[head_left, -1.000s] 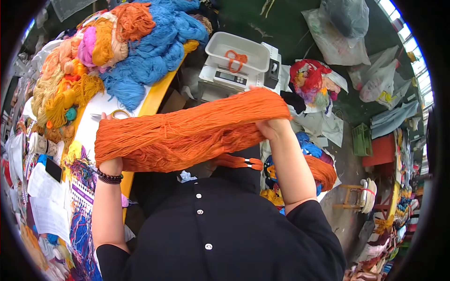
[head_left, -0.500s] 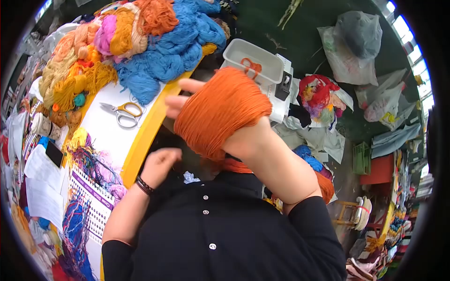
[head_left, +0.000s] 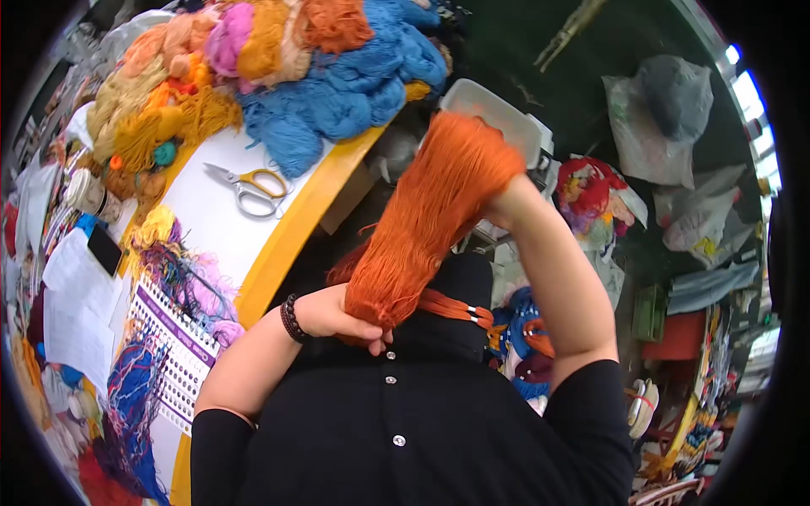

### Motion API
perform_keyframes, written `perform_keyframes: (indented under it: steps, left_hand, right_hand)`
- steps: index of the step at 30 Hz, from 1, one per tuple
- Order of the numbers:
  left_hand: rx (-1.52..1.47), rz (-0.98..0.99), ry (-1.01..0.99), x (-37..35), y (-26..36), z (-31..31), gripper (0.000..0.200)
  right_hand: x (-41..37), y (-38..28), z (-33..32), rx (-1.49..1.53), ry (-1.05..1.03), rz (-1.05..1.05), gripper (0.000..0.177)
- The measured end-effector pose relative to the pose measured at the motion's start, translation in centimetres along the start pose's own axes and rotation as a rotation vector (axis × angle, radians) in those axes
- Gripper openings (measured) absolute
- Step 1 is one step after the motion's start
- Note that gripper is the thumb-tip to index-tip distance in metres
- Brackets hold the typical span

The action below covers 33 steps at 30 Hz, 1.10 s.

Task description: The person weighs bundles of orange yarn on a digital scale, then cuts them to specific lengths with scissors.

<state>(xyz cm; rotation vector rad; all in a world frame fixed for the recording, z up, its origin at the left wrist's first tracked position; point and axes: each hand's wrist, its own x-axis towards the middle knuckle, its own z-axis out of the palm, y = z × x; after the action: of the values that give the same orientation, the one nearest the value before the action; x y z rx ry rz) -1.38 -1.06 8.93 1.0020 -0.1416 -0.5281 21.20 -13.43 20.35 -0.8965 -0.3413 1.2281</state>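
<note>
My left hand (head_left: 337, 316) is clenched around the lower end of a thick skein of orange yarn (head_left: 430, 219), just in front of my chest, thumb and fingers wrapped tight round the gathered strands. A dark beaded bracelet (head_left: 291, 319) sits on that wrist. The skein runs up and to the right, taut, to my raised right hand (head_left: 504, 202), where its upper end spreads wide over the hand. My fingers there are hidden under the yarn, so I cannot tell how they grip. The skein hangs in the air beyond the yellow edge of the white work table (head_left: 287, 236), touching nothing but my hands and my black buttoned shirt (head_left: 405, 422).

On the table, near its yellow edge, lie yellow-handled metal scissors (head_left: 253, 185). At the far end a heap of blue yarn (head_left: 337, 101) spills over the edge. Behind the top of the skein stands a white plastic tray (head_left: 494, 110), partly covered by it.
</note>
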Motion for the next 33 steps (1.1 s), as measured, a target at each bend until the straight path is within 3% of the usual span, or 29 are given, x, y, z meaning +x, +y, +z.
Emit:
perform_keyframes:
  steps: [1, 3, 4, 6, 8, 13, 16, 20, 23, 26, 32, 33]
  left_hand:
    - [-0.119, 0.035, 0.076, -0.7, -0.1, 0.2, 0.022]
    - [-0.245, 0.159, 0.124, -1.9, -0.6, 0.0, 0.021]
    - [-0.273, 0.216, 0.125, -2.2, -1.4, -0.5, 0.024]
    - [-0.397, 0.261, 0.204, -2.4, -2.0, -0.5, 0.022]
    - [-0.523, 0.288, 0.232, -1.9, -3.0, -1.0, 0.018]
    - [-0.546, 0.327, 0.284, -1.1, -4.0, -1.4, 0.016]
    - [-0.598, 0.252, 0.368, -1.5, -3.9, -1.1, 0.015]
    - [-0.643, 0.222, 0.393, -1.5, -4.4, -1.5, 0.015]
    - [-0.642, 0.227, 0.401, -1.3, -4.6, -1.6, 0.015]
    - [-0.663, 0.222, 0.405, -1.2, -5.1, -1.9, 0.015]
    - [-0.666, 0.251, 0.425, -0.8, -5.3, -2.0, 0.015]
    - [-0.685, 0.243, 0.427, -0.8, -5.3, -2.1, 0.015]
  right_hand:
    - [-0.5, 1.2, -0.6, -0.842, -0.027, -0.419, 0.032]
    - [-4.4, 0.5, 1.6, -1.670, -0.053, -0.023, 0.014]
    - [-7.0, -0.2, 6.0, -1.511, -0.009, -0.112, 0.013]
    - [-14.4, -1.4, 8.4, -1.507, -0.033, -0.866, 0.013]
    - [-17.1, -2.7, 7.6, -1.382, -0.120, -1.310, 0.011]
    - [-15.8, -3.0, 13.1, -0.596, -0.531, -1.367, 0.016]
    - [-15.0, -2.4, 14.6, -0.449, -0.596, -1.403, 0.023]
    - [-16.3, -2.9, 14.1, -0.485, -0.368, -1.469, 0.028]
    - [-16.3, -3.4, 13.2, -0.681, -0.397, -1.542, 0.030]
    - [-16.9, -3.8, 12.4, -1.007, -0.138, -1.829, 0.032]
    - [-16.1, -3.8, 12.5, -0.834, -0.310, -1.900, 0.029]
    - [-15.4, -3.9, 12.9, -0.809, -0.324, -2.060, 0.028]
